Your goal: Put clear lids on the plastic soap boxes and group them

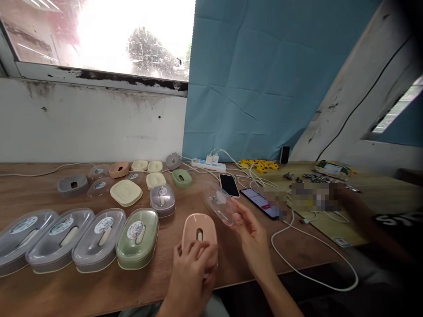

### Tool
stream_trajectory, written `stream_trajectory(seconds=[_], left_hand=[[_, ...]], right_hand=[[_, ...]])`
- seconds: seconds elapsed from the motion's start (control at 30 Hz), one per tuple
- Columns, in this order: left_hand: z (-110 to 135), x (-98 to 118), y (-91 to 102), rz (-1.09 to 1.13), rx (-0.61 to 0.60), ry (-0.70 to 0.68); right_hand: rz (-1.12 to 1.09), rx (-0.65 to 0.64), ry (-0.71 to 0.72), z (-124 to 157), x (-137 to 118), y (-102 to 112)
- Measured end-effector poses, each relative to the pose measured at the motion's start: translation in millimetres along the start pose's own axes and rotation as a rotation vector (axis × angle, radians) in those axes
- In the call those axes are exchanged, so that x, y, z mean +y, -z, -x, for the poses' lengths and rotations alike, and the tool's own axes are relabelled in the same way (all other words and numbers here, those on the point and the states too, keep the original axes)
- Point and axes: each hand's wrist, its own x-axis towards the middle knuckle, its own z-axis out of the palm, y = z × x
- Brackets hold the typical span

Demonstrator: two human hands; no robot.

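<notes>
A pink oval box (199, 223) with a slot in its top stands at the table's front edge, a cream piece showing in the slot. My left hand (194, 264) is closed over the near end of this box, its curled fingers hiding that part. To the right and a little above, my right hand (253, 233) pinches a clear plastic lid (220, 204) by its edge, tilted and apart from the box. Left of my left hand stands a green box (138, 240) under a clear lid with a round label.
Several lidded grey boxes (99, 242) line the front left. Behind them lie smaller boxes, clear lids and cream pieces (126, 193). Phones (259, 202), a power strip (208, 165) and loose white cables (313, 279) lie to the right. A co-worker's arm (360, 211) reaches in at far right.
</notes>
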Motion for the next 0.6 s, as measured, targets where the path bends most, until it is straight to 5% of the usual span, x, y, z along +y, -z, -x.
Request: stream_trajectory(seconds=[0.23, 0.6], left_hand=[[-8, -14, 28.1, 0.261, 0.106, -0.007], [1, 9, -19.1, -0.090, 0.052, -0.192]], right_hand=[[-0.006, 0.066, 0.060, -3, -2, 6], [-0.021, 0.087, 0.078, -2, -3, 10]])
